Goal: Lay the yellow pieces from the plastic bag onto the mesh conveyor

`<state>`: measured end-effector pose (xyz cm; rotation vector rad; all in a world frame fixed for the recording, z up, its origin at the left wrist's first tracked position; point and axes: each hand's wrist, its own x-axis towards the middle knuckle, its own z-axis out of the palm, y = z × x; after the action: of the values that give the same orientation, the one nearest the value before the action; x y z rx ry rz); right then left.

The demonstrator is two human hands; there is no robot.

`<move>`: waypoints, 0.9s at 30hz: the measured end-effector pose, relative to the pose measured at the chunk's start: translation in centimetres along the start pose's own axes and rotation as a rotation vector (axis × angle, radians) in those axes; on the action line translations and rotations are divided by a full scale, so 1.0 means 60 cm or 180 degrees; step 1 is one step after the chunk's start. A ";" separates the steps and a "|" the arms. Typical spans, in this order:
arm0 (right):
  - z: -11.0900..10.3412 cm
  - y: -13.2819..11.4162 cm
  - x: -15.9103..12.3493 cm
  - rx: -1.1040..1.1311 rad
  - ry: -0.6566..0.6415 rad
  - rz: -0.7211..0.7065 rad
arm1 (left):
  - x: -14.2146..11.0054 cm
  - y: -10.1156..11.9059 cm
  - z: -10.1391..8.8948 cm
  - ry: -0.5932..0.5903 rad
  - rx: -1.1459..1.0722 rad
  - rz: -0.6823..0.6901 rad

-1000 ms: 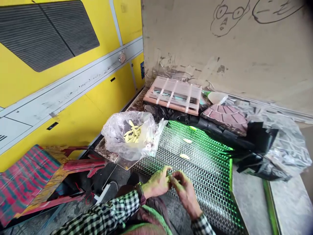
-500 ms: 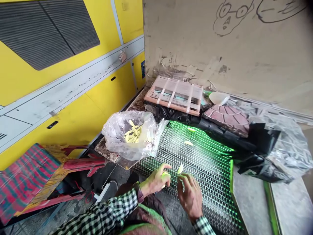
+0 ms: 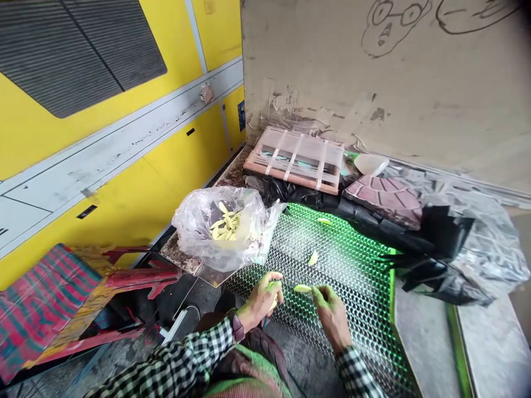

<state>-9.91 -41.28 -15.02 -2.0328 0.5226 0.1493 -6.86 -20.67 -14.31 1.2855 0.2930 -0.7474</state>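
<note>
My left hand (image 3: 262,300) is curled at the near edge of the honeycomb metal mesh (image 3: 348,276), its fingers closed round a pale yellow piece. My right hand (image 3: 331,309) pinches a small pale leaf-shaped piece (image 3: 302,288) by its end, just above the mesh. Two more such pieces lie on the mesh, one (image 3: 313,258) in the middle and one (image 3: 324,221) further back. A clear plastic bag (image 3: 224,226) holding several of the same yellow pieces sits to the left of the mesh.
Green light glows under the mesh. Behind it lie black plastic sheet (image 3: 415,237), a taped flat bundle (image 3: 296,160) and a reddish segmented disc (image 3: 384,196). A cardboard wall with doodles stands at the back, a yellow machine panel at left, and red-striped pieces (image 3: 45,304) on the floor.
My hands, joined a second ago, have drawn apart; the right hand has moved right with one piece. The pieces lying on the mesh sit in different places.
</note>
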 end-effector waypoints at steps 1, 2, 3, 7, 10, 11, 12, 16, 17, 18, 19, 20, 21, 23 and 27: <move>-0.006 0.004 0.011 -0.0408 0.0160 -0.0066 | 0.003 -0.003 -0.003 0.0110 -0.0156 -0.0038; -0.012 0.004 0.019 -0.0733 0.0322 -0.0138 | 0.006 -0.003 -0.005 0.0171 -0.0338 -0.0098; -0.015 0.002 0.023 -0.0916 0.0487 -0.0217 | 0.007 -0.002 -0.007 0.0216 -0.0541 -0.0168; 0.002 -0.036 -0.018 -0.0335 0.0257 -0.0440 | 0.010 0.016 -0.002 0.0415 -0.1321 -0.0372; 0.044 -0.072 -0.078 0.0273 -0.0723 -0.0436 | 0.011 0.027 0.013 0.0678 -0.1694 -0.0308; 0.059 -0.081 -0.093 0.0360 -0.0860 -0.0476 | 0.012 0.030 0.018 0.0781 -0.1786 -0.0270; 0.073 -0.086 -0.104 0.0457 -0.0880 -0.0505 | 0.012 0.032 0.023 0.0875 -0.1867 -0.0230; 0.106 -0.085 -0.104 0.1114 -0.0606 -0.0183 | 0.015 0.037 0.032 0.0963 -0.2054 -0.0125; 0.107 -0.083 -0.098 0.1280 -0.0562 -0.0051 | 0.014 0.037 0.032 0.0891 -0.2043 -0.0087; 0.106 -0.081 -0.093 0.1408 -0.0531 0.0059 | 0.014 0.037 0.032 0.0797 -0.1998 -0.0057; 0.103 -0.079 -0.089 0.1501 -0.0513 0.0139 | 0.012 0.035 0.031 0.0704 -0.1943 -0.0034; 0.099 -0.078 -0.086 0.1568 -0.0498 0.0192 | 0.010 0.033 0.031 0.0626 -0.1899 -0.0016; 0.094 -0.076 -0.083 0.1612 -0.0483 0.0234 | 0.008 0.029 0.030 0.0568 -0.1883 -0.0001; 0.080 -0.069 -0.075 0.1599 -0.0381 0.0304 | 0.003 0.021 0.028 0.0535 -0.2009 0.0026; 0.043 -0.029 -0.045 0.0453 -0.0061 0.0152 | -0.005 0.011 0.022 0.0440 -0.2370 0.0141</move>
<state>-11.29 -37.52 -14.06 -1.8798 0.5543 0.1560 -6.89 -21.77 -13.24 0.6311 0.5888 -0.4400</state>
